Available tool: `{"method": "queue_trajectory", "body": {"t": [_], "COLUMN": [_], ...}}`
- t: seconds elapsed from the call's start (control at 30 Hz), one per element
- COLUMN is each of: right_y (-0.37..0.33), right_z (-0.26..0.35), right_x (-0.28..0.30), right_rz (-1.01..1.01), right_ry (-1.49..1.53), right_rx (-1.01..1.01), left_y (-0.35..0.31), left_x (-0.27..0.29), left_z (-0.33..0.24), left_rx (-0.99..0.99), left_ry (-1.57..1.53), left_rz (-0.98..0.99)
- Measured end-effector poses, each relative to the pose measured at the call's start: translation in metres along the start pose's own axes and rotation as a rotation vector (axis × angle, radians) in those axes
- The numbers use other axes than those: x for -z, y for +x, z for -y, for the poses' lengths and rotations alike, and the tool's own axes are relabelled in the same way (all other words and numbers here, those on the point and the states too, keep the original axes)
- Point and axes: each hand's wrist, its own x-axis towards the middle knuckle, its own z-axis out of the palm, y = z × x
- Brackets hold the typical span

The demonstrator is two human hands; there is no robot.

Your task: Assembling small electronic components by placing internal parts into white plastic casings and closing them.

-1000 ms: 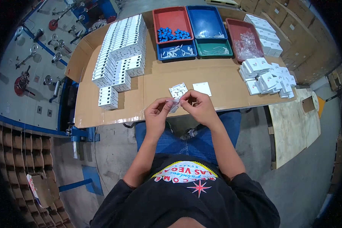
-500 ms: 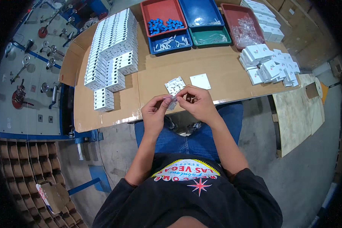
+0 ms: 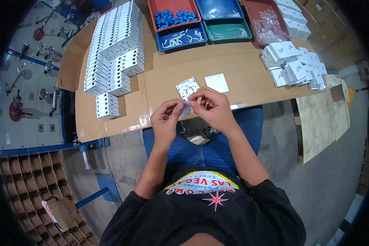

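A small clear plastic bag [image 3: 186, 109] is pinched between my hands, just off the table's near edge. My left hand [image 3: 166, 119] grips one side of it between thumb and forefinger. With its fingertips closed, my right hand [image 3: 214, 110] pinches the other side. What the bag contains, if anything, is too small to tell. Right beyond my fingers lies a white moulded square plate [image 3: 187, 87], its ribbed inner face up. Beside it on the right rests a flat white square cover [image 3: 217, 83].
Stacked white modules [image 3: 115, 49] fill the table's left. At the back stand a red tray [image 3: 174, 6] with blue pieces, blue trays [image 3: 181, 37], a green tray [image 3: 227, 30] and a dark red tray [image 3: 266, 20] of clear bags. White packets [image 3: 293, 65] are heaped at right.
The whole view has shifted slightly, so the table's contents sit a little differently in it. Both hands keep their pinch on the plastic bag, with small finger movements.
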Motion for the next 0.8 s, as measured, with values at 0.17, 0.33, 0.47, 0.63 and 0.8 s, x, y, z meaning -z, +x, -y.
{"method": "queue_trajectory", "body": {"t": [0.17,0.33,0.47,0.63,0.8], "right_y": [0.003,0.005,0.008,0.009,0.009], "right_z": [-0.006,-0.009,-0.009,-0.008,-0.011], "right_x": [0.004,0.005,0.006,0.003,0.004], "right_rz": [0.025,0.010,0.009,0.000,0.037], "right_ry": [-0.042,-0.061,-0.059,-0.008,-0.066], "right_rx": [-0.018,0.008,0.000,-0.043,-0.014], "left_y": [0.003,0.008,0.011,0.012,0.011], "left_x": [-0.002,-0.003,-0.003,-0.002,-0.002], "left_z": [0.005,0.009,0.007,0.013,0.015], "left_rx": [-0.018,-0.002,0.021,-0.020,-0.005], "left_ry": [0.010,0.000,-0.016,0.004,0.003], "left_rz": [0.004,0.021,0.014,0.027,0.023]}}
